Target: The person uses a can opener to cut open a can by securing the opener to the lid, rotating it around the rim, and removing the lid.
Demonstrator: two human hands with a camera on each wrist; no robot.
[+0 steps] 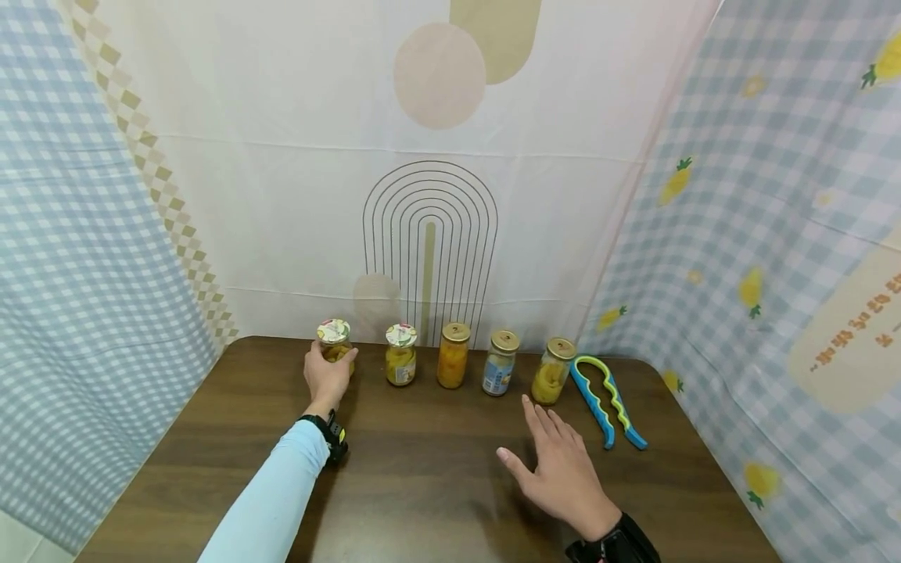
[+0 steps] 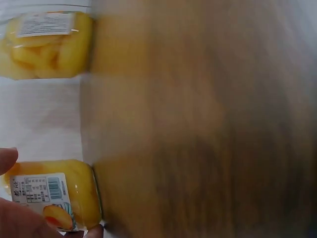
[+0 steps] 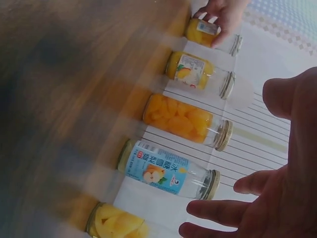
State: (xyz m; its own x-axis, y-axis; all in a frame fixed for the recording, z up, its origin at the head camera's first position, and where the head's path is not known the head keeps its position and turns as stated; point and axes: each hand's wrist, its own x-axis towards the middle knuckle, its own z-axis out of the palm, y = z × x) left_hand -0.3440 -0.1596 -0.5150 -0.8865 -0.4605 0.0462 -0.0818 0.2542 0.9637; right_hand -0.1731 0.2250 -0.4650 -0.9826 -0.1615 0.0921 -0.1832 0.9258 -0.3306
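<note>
My left hand (image 1: 327,381) grips the leftmost fruit jar (image 1: 334,331), thumb on its right side and fingers round the left. That jar has a patterned white lid, yellow fruit and a label (image 2: 39,191) with a barcode. It stands upright at the back of the table. My right hand (image 1: 559,473) is held over the table, fingers straight and spread, thumb apart, with nothing in it. Its fingertips point towards the rightmost jar (image 1: 551,381), which has a gold lid and pale yellow fruit.
Between those two jars stand a yellow fruit jar (image 1: 400,366), an orange fruit jar (image 1: 453,365) and a blue-labelled jar (image 1: 498,374). A blue and green jar opener (image 1: 595,399) lies at the right end. Behind the wooden table (image 1: 408,485) hangs a white cloth (image 1: 296,219).
</note>
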